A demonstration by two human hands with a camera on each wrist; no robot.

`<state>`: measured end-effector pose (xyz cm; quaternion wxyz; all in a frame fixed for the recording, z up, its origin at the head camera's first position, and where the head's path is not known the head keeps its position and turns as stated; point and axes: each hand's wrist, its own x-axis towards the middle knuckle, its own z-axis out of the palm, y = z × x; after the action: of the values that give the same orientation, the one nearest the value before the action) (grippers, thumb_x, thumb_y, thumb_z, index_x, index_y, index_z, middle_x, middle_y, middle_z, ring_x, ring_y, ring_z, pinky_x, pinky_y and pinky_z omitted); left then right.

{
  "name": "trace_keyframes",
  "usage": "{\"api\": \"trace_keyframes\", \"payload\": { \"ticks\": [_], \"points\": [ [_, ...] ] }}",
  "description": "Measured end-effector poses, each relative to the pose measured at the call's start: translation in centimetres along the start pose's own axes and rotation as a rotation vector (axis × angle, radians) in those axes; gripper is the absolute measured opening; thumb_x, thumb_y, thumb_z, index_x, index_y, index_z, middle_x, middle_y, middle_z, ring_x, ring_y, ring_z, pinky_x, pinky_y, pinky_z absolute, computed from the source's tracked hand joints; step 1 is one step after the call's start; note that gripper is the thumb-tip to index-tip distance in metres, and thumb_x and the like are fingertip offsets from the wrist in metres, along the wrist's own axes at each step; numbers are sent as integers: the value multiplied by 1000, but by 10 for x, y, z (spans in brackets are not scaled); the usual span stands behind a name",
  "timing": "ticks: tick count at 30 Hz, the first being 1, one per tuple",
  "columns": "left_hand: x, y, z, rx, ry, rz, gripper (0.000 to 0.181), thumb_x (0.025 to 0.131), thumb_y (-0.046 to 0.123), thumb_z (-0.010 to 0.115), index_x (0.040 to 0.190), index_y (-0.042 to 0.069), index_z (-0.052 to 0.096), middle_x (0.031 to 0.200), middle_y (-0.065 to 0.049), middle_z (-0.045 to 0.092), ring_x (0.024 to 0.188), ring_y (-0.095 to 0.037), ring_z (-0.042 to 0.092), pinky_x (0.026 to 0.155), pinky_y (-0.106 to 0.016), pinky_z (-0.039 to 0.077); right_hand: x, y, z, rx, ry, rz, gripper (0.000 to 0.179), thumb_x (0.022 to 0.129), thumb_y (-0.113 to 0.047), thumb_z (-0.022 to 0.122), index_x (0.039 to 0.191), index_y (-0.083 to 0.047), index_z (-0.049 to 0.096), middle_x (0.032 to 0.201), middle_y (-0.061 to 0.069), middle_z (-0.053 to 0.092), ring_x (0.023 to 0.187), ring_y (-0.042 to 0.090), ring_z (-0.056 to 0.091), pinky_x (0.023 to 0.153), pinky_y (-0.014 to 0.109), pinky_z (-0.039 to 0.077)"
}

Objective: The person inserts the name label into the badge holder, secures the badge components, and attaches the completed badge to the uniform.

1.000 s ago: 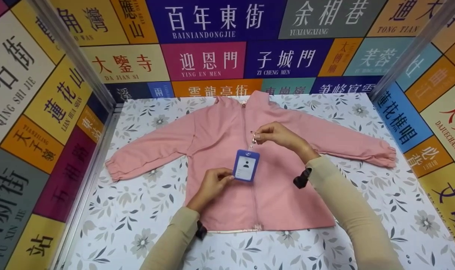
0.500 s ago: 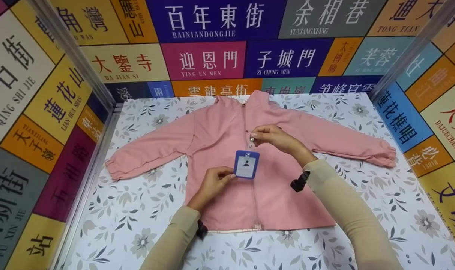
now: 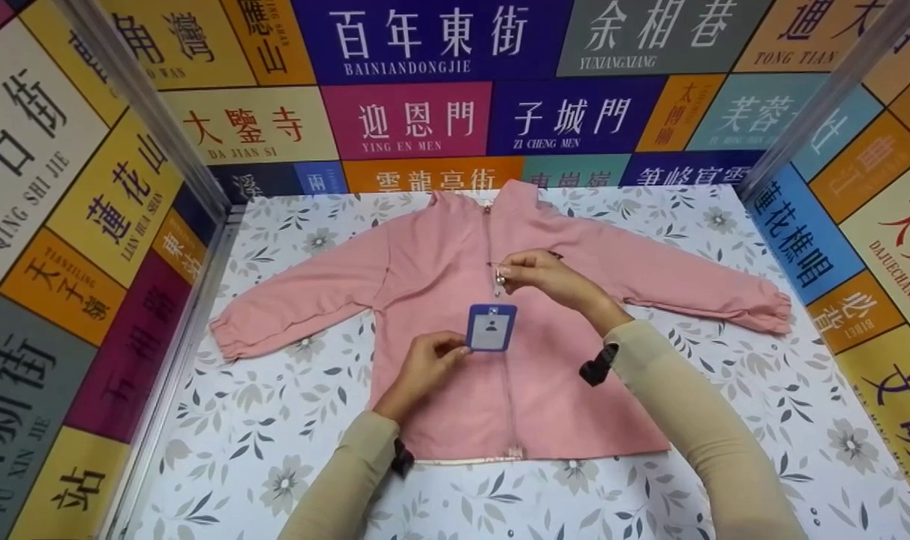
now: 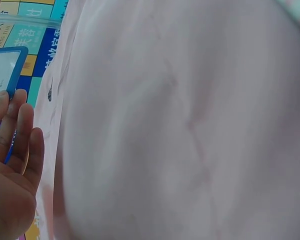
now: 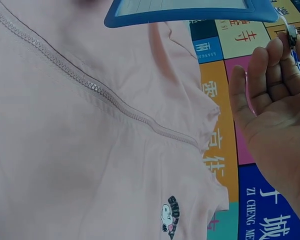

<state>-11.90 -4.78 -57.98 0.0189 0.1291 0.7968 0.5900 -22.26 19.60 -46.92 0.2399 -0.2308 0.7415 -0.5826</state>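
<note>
A blue-framed ID badge holder [image 3: 491,328] with a person icon on its white card hangs above the pink zip jacket [image 3: 575,375]. My left hand [image 3: 427,367] pinches its lower left corner between thumb and forefinger. In the left wrist view, the other fingers of that hand stand away from the badge's blue edge [image 4: 21,57]. Above the badge, my right hand [image 3: 548,277] pinches a small metal clip [image 3: 501,277], joined to the holder by a clear strap. The right wrist view shows this clip [image 5: 291,37] at the fingertips. The jacket lies front up, sleeves spread, its zipper closed.
Beneath the jacket is a white tabletop [image 3: 274,420] printed with grey leaves and flowers. Colourful sign-patterned panels [image 3: 417,120] stand at the back and both sides. A small cartoon print [image 5: 167,217] marks the jacket's chest.
My right hand has shifted slightly left with the clip. The badge has straightened and its face now looks shorter, tipped more away from the head view. My left hand has hardly moved.
</note>
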Motion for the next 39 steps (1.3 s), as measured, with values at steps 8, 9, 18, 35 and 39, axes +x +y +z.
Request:
{"api": "trace_keyframes", "payload": {
  "ticks": [8,9,18,35,39],
  "points": [
    [4,3,0,5,30,34,14,90,15,72,101,9,76,95,-10,77,82,-17,67,77,-25,58,-1,2,2,-29,10,-27,22,100,-26,57,95,-7,68,81,-2,63,80,12,62,89,29,57],
    [5,4,-1,1,35,39,15,90,15,72,102,8,76,96,-11,76,83,-17,67,77,-26,58,-1,3,2,-29,11,-28,22,100,-25,57,94,-7,68,81,-2,63,80,12,62,89,29,56],
    [20,24,-4,-35,53,74,23,87,17,76,104,3,75,98,-16,74,85,-22,67,81,-41,59,2,4,5,27,4,-15,21,102,-18,54,91,-6,68,80,-3,64,80,12,63,87,28,56],
    [36,53,-10,-33,30,139,27,82,12,80,108,7,76,107,-12,75,98,-25,65,94,-50,53,4,11,10,28,-13,-52,24,102,-18,54,91,-1,67,81,-3,65,81,13,64,86,30,57],
    [37,56,-9,-20,38,118,25,82,18,80,106,11,77,103,-8,74,96,-20,65,91,-47,55,4,10,12,26,-10,-57,25,101,-21,56,91,-1,68,82,-3,66,81,12,64,86,31,57]
  ]
}}
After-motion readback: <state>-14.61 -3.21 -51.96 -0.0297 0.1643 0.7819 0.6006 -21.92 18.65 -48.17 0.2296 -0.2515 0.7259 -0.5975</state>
